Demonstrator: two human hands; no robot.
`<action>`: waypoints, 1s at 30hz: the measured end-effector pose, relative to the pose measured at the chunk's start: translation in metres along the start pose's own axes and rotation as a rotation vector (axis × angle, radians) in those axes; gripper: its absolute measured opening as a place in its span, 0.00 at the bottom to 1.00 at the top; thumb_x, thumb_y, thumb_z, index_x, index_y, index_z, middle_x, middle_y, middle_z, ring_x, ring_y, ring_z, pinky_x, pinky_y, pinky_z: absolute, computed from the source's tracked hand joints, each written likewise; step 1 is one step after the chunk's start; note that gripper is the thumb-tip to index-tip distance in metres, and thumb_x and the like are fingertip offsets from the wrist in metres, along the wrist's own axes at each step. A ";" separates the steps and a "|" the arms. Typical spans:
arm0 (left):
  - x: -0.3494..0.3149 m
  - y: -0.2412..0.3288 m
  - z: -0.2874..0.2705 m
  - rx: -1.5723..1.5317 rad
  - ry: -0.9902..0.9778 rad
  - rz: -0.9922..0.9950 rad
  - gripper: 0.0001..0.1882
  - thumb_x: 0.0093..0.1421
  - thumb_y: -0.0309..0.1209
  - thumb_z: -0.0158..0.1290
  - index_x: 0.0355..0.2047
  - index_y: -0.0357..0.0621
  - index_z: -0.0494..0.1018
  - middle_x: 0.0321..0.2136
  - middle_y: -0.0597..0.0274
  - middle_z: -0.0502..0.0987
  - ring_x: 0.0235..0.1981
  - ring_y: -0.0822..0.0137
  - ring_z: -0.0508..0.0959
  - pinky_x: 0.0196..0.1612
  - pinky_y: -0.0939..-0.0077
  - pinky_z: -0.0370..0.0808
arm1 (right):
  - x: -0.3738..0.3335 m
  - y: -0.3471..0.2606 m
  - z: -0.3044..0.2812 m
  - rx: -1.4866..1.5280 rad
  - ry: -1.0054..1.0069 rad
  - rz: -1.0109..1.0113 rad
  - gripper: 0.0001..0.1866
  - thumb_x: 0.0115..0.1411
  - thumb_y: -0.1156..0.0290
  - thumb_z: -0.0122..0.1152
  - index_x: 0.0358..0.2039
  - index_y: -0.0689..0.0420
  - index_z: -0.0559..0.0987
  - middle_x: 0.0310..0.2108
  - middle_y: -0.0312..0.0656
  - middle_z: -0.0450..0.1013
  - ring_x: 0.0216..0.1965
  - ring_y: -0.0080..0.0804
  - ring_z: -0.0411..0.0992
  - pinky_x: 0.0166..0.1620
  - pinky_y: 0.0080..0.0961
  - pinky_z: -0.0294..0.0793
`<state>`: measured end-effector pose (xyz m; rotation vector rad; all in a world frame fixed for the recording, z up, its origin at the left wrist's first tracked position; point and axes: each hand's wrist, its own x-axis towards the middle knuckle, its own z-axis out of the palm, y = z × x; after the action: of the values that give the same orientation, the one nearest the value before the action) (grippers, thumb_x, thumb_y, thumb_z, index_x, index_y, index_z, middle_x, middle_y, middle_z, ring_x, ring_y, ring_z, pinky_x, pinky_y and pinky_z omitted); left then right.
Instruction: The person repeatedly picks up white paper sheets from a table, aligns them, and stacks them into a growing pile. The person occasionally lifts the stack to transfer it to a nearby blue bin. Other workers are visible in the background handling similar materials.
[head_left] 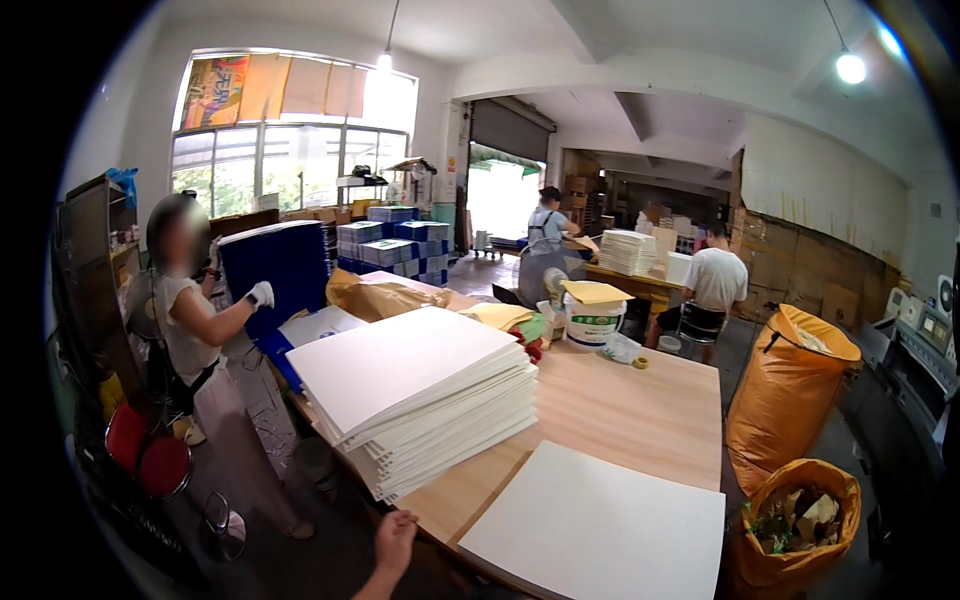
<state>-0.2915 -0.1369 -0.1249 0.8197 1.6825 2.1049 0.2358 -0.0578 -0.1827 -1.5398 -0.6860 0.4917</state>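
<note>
My left hand [394, 541] hangs just off the near edge of the wooden table, its fingers loosely curled together with nothing visible in them. Above it on the table rises a tall, uneven stack of white boards [440, 385]. To the right of the hand, and apart from it, a single large white board [600, 525] lies flat at the near side of the table. My right hand is out of the picture.
The wooden table [640, 415] also bears brown paper [385, 296], a white bucket [594, 318] and a tape roll [640, 362]. Orange sacks [785, 400] stand right. At left a gloved person [200, 310] stands beside a dark blue stack [275, 275]; two others work behind.
</note>
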 end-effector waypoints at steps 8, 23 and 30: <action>-0.026 -0.063 0.079 0.316 -0.203 0.092 0.25 0.62 0.31 0.56 0.58 0.35 0.69 0.53 0.47 0.75 0.55 0.55 0.74 0.55 0.65 0.71 | -0.006 -0.009 0.007 -0.064 0.118 -0.112 0.28 0.71 0.56 0.45 0.49 0.72 0.76 0.48 0.57 0.76 0.49 0.46 0.74 0.55 0.37 0.71; -0.040 0.004 0.069 0.410 -0.478 0.103 0.39 0.57 0.39 0.64 0.64 0.40 0.61 0.60 0.47 0.69 0.62 0.54 0.68 0.63 0.66 0.65 | -0.010 -0.032 -0.025 0.067 -0.235 -0.025 0.35 0.74 0.50 0.37 0.60 0.75 0.66 0.60 0.56 0.67 0.59 0.47 0.66 0.63 0.38 0.62; -0.029 -0.003 0.051 0.668 -0.656 0.222 0.49 0.49 0.36 0.67 0.67 0.38 0.54 0.62 0.41 0.64 0.65 0.46 0.61 0.67 0.61 0.61 | 0.022 -0.059 -0.079 0.230 -0.663 0.377 0.28 0.67 0.56 0.49 0.58 0.65 0.69 0.50 0.45 0.71 0.49 0.39 0.69 0.54 0.36 0.68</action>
<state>-0.2380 -0.1130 -0.1276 1.7221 1.9381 1.1189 0.2974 -0.1002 -0.1148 -1.2810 -0.8018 1.3555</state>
